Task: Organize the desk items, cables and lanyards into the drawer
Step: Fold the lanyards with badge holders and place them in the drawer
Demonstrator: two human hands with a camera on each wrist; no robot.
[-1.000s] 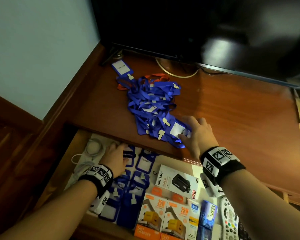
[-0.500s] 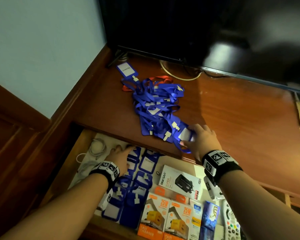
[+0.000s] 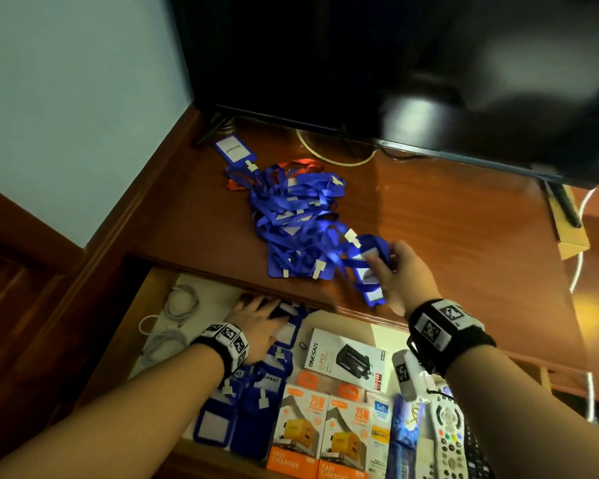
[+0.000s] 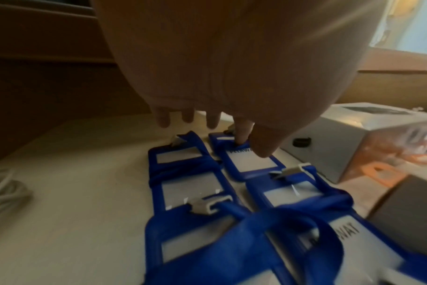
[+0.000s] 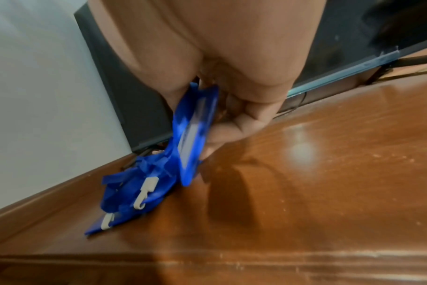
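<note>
A tangled heap of blue lanyards (image 3: 291, 216) with badge holders lies on the wooden desk (image 3: 446, 236) in front of a dark screen. My right hand (image 3: 391, 271) grips one blue badge holder (image 5: 195, 135) lifted on edge at the heap's near right, its strap trailing back into the pile. In the open drawer (image 3: 201, 288) below, blue badge holders (image 4: 251, 165) lie in two rows. My left hand (image 3: 256, 316) reaches to the back of the drawer, its straight fingers (image 4: 241, 133) touching the far holder.
White coiled cables (image 3: 180, 302) lie at the drawer's left. Charger boxes (image 3: 325, 433), a white adapter box (image 3: 346, 361) and a remote control (image 3: 446, 433) fill its right. One badge holder (image 3: 234, 152) lies near the screen's foot. A white cable (image 3: 581, 264) hangs at the desk's right edge.
My right hand closed on a badge holder at the heap's near edge, lifted it and pulled it right. My left hand stayed at the back of the drawer.
</note>
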